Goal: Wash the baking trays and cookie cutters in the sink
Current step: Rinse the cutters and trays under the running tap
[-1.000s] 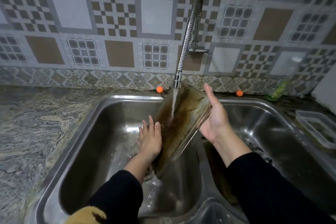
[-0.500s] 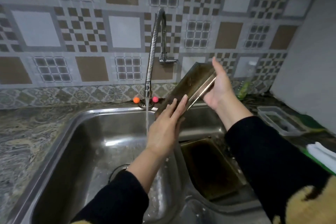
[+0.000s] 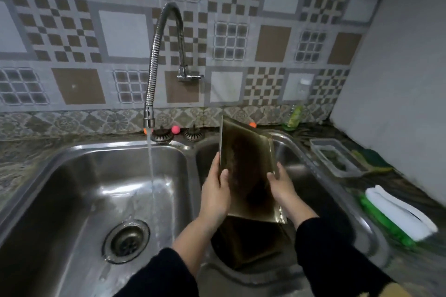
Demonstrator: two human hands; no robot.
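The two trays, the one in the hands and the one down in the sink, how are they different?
The held tray is tilted up on end; the lower tray lies down in the right basin. Both hands grip the held tray, left hand and right hand; nothing holds the lower tray. The held tray shows whole; the lower tray is partly hidden behind it. Both are rectangular, metal and stained dark brown.

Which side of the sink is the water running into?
The left steel sink basin, the one with the round drain. The right basin gets none; the trays are there.
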